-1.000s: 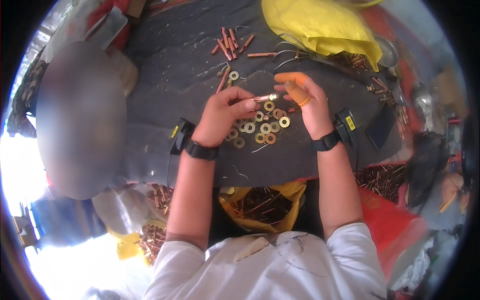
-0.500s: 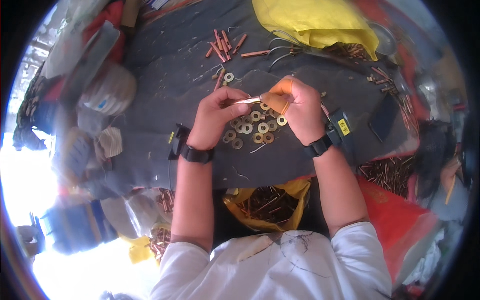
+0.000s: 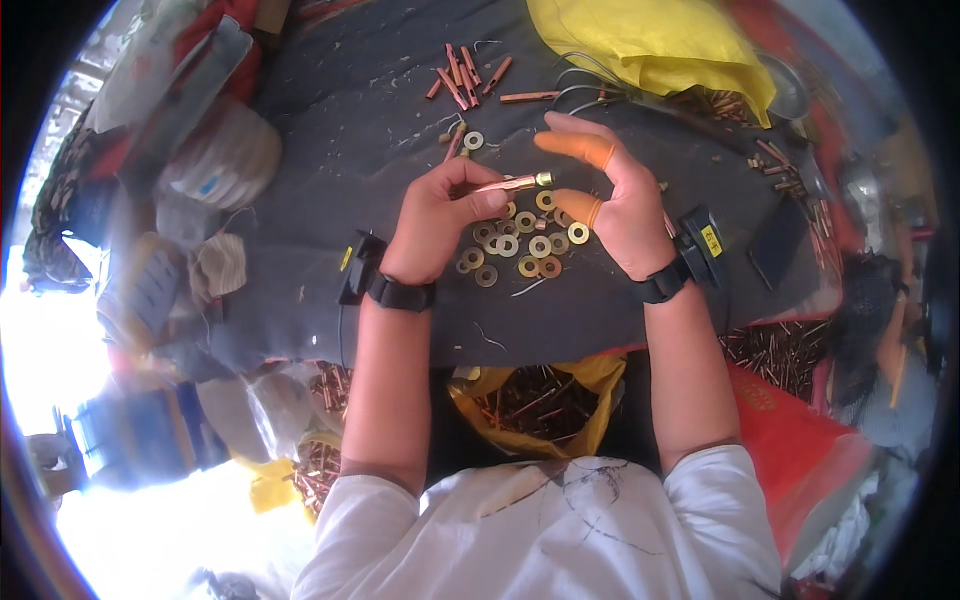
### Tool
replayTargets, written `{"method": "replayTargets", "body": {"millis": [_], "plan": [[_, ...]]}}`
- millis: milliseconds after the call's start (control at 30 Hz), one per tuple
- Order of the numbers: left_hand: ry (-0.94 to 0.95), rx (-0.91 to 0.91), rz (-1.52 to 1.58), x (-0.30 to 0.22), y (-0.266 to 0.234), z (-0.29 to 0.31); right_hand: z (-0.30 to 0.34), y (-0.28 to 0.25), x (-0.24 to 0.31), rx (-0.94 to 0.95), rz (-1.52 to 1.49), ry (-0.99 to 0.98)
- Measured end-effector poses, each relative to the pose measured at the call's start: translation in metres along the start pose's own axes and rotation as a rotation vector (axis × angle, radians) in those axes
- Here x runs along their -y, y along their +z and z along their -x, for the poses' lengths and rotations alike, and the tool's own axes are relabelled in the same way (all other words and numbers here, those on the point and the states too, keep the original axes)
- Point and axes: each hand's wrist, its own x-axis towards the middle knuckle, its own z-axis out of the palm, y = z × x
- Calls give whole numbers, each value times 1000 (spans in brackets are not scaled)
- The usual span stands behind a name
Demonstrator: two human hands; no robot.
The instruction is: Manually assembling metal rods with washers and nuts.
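Note:
Pinched between thumb and fingers of my left hand [image 3: 440, 215] is a copper tube [image 3: 515, 184], with a brass-coloured fitting [image 3: 544, 179] on its right end. To the right of that end, my right hand [image 3: 625, 215] has its thumb and fingers apart and holds nothing. Orange finger cots [image 3: 582, 147] cover its thumb and a finger. Below the tube, several brass-coloured washers [image 3: 540, 246] lie loose on the dark cloth [image 3: 400, 110]. A silver washer [image 3: 474, 141] lies just beyond my left hand.
Several copper tubes [image 3: 465, 75] lie farther back. A yellow bag [image 3: 650, 45] with copper pieces sits at the far right, beside bent grey rods [image 3: 585, 75]. A dark flat phone-like object [image 3: 777, 245] rests at right. Below the table edge is an open yellow sack [image 3: 600, 395] of copper pieces.
My right hand has let go of the tube's right end and spread its fingers, uncovering the brass-coloured fitting there. My left hand still holds the tube.

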Motion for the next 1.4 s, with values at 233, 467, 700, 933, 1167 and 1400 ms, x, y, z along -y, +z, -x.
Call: {"method": "replayTargets", "body": {"millis": [233,467,700,933,1167,1400], "plan": [[40,8,-107,-2,1,-6,1,-5,-19,18,115,251],[113,-80,-315,-14,-6,7,-7,6,3,133,23,97],[169,-51,-50,16,4,3,10,-9,-24,208,87,180],[225,-111,-195,-4,11,33,3,-16,-18,274,139,209],[384,-308,-612,-17,-7,174,-2,-5,-31,127,-24,434],[-463,-764,-621,88,-155,332,-2,8,-40,170,33,384]]}}
